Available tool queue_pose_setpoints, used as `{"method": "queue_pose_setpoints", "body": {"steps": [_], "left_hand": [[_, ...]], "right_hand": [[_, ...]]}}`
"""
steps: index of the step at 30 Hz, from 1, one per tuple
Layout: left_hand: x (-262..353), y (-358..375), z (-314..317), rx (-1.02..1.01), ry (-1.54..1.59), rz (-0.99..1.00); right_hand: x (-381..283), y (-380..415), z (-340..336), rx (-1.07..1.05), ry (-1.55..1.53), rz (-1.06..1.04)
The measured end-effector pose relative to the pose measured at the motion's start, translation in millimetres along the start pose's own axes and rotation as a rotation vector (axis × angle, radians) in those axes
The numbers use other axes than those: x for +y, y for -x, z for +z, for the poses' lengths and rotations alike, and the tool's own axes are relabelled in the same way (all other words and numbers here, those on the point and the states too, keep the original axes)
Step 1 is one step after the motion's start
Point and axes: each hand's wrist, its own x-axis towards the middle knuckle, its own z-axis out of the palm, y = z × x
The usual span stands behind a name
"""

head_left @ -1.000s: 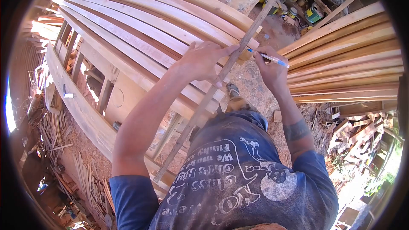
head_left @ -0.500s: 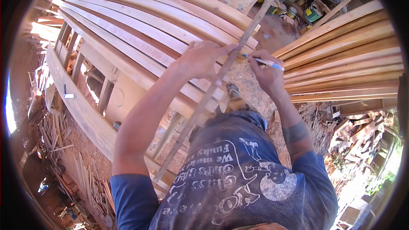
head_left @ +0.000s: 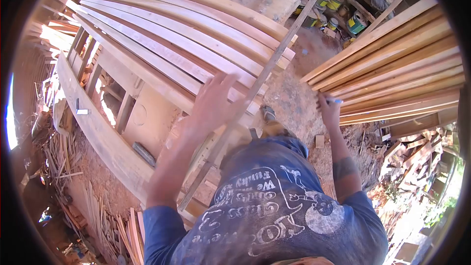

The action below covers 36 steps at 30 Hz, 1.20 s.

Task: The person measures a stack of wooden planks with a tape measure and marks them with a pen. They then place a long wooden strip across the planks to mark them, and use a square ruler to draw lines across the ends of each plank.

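Observation:
Long pale boards (head_left: 196, 39) lie side by side, and a thin wooden strip (head_left: 265, 71) crosses them near their ends. My left hand (head_left: 218, 99), slightly blurred, is over the boards beside the strip, its fingers spread and nothing visibly gripped. At the right, my right hand (head_left: 328, 108) is closed round a blue and white pen (head_left: 335, 101), close to the ends of a second stack of boards (head_left: 387, 64).
A curved plank (head_left: 105, 140) with a small tool on it runs along the left. Paint cans (head_left: 357, 22) stand at the upper right. Wood offcuts (head_left: 417, 149) are heaped at the right, with thin sticks at the lower left.
My right hand, with the pen, has moved away from the strip toward the right stack. My left hand has moved down and left, its pointing finger no longer on the strip's upper part.

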Motion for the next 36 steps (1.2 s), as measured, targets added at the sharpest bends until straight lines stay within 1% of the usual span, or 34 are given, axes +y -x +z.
{"method": "queue_pose_setpoints", "body": {"steps": [1, 3, 4, 5, 7, 8, 9, 10, 12, 13, 16, 19, 21, 22, 24, 26, 27, 28, 30, 31, 32, 33, 34, 36], "left_hand": [[-2.6, 19.3, -0.2, -0.046, 0.038, -0.128], [-4.0, 50.1, 2.4, -0.158, 0.089, -0.216], [-4.2, 62.8, 3.3, -0.220, 0.116, -0.266], [-0.3, 73.8, 6.1, -0.180, 0.100, -0.249], [12.2, 87.8, 13.7, -0.091, 0.074, -0.218], [11.0, 90.9, 19.4, -0.040, 0.031, -0.188], [7.7, 92.6, 28.7, 0.014, -0.014, -0.159], [6.5, 94.0, 35.4, 0.069, -0.066, -0.126], [10.4, 95.9, 38.9, 0.120, 0.024, -0.201], [12.9, 95.3, 40.0, 0.147, 0.065, -0.233], [17.8, 110.8, 44.5, 0.119, 0.118, -0.224], [51.1, 124.3, 41.2, 0.147, 0.176, -0.272], [82.6, 123.2, 35.8, 0.123, 0.217, -0.307], [98.4, 122.2, 38.8, 0.111, 0.239, -0.330], [129.7, 114.0, 53.2, 0.056, 0.261, -0.395], [168.7, 95.3, 65.9, -0.015, 0.286, -0.467], [184.3, 84.5, 76.6, 0.007, 0.288, -0.456], [197.9, 76.0, 87.1, -0.008, 0.303, -0.487], [219.5, 58.2, 110.0, -0.040, 0.327, -0.522], [226.9, 48.3, 122.3, 0.003, 0.324, -0.518], [233.3, 41.1, 135.5, 0.034, 0.330, -0.510], [239.7, 33.3, 148.8, 0.062, 0.346, -0.505], [243.6, 22.7, 161.1, 0.104, 0.267, -0.413], [246.1, -0.6, 178.3, 0.219, 0.102, -0.233]], "right_hand": [[41.2, 7.1, -2.9, -0.002, 0.109, 0.068], [114.2, 35.3, -16.6, -0.070, 0.183, 0.171], [135.4, 53.0, -22.2, -0.087, 0.119, 0.291], [149.9, 71.7, -25.4, -0.108, 0.058, 0.415], [162.6, 95.2, -30.4, -0.094, 0.085, 0.485], [166.7, 98.3, -34.4, -0.088, 0.102, 0.511], [170.5, 97.9, -36.0, -0.062, 0.112, 0.438], [163.7, 94.8, -37.9, -0.014, 0.243, 0.321], [127.6, 76.2, -40.3, 0.091, 0.486, 0.075], [116.4, 59.3, -44.5, 0.124, 0.499, 0.008], [71.8, 14.5, -47.8, 0.200, 0.315, -0.055], [10.0, -21.6, -56.0, 0.016, -0.247, 0.178], [-48.5, -34.6, -62.5, -0.064, -0.585, 0.200], [-75.8, -42.9, -69.5, -0.064, -0.571, 0.174], [-96.6, -79.4, -86.2, -0.087, -0.680, 0.147], [-114.6, -117.2, -99.2, -0.148, -0.642, 0.073], [-119.0, -136.8, -106.8, -0.176, -0.620, 0.036], [-118.1, -157.8, -114.3, -0.271, -0.660, 0.028], [-99.3, -208.9, -119.7, -0.269, -0.571, 0.097], [-117.1, -208.8, -128.9, -0.315, -0.581, 0.045], [-134.9, -209.1, -137.8, -0.360, -0.592, -0.008], [-132.0, -225.8, -146.8, -0.406, -0.578, -0.029], [-132.4, -238.2, -158.4, -0.457, -0.558, -0.053], [-154.8, -249.9, -178.6, -0.469, -0.560, -0.073]]}}
